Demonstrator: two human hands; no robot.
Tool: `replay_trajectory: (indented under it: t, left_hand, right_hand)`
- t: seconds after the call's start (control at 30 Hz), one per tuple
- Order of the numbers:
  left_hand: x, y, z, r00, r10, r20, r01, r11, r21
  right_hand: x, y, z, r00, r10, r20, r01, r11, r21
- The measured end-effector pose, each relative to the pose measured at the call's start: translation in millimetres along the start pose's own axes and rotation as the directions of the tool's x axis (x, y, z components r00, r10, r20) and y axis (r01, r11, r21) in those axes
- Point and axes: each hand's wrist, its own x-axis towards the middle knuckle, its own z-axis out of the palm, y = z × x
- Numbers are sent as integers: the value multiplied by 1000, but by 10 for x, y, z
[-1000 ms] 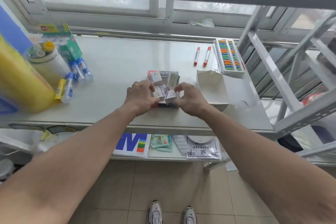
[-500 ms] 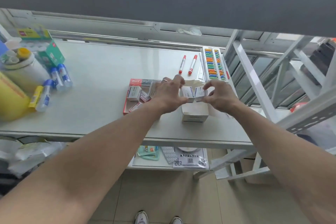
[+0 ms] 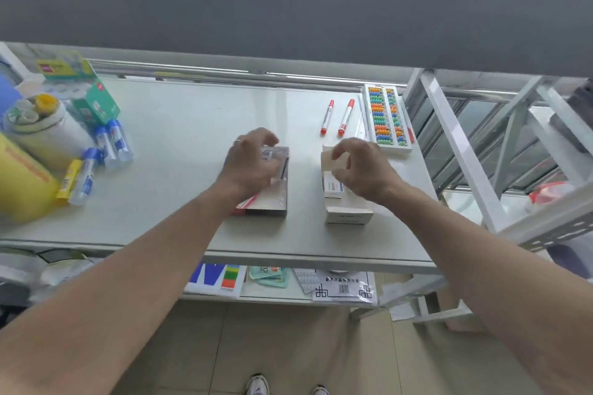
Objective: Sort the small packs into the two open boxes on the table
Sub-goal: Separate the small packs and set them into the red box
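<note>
Left hand [image 3: 253, 163] curled over red tray box [image 3: 272, 202], centre frame; grip blurred, cannot tell if holding. Right hand [image 3: 359, 167] loosely curled, empty, above white box [image 3: 348, 213]; pack [image 3: 333, 186] inside. Risks: knuckles clipping raised flap, tipping the box; blur hiding a mis-sort.

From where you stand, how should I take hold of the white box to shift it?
Grip the white box by its two long side walls near the front end, coming from above and in front. It stands low and narrow with its flap up at the back, and the right hand covers its open top.
</note>
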Motion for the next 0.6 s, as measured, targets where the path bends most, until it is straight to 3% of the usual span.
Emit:
replay_trajectory:
  t: [0.1, 0.17, 0.27, 0.47, 0.6]
  left_hand:
    - [-37, -432, -289, 986, -137, 91, 119, 976, 182]
    - [-64, -577, -338, 974, -147, 174, 97, 959, 267]
    - [-32, -670, -302, 978, -85, 190, 14, 937, 349]
    - [14, -734, -222, 980, -45, 196, -38, 915, 401]
    - [-15, -695, -284, 985, -20, 169, -42, 933, 358]
  right_hand:
    - [141, -353, 261, 997, -70, 40, 71, 997, -35]
    - [231, -550, 465, 992, -97, 85, 103, 992, -75]
    - [319, -721, 721, 990, -99, 98, 115, 978, -172]
    - [372, -748, 975, 994, -106, -39, 93, 963, -255]
    - [352, -724, 873, 986, -119, -120, 97, 980, -172]
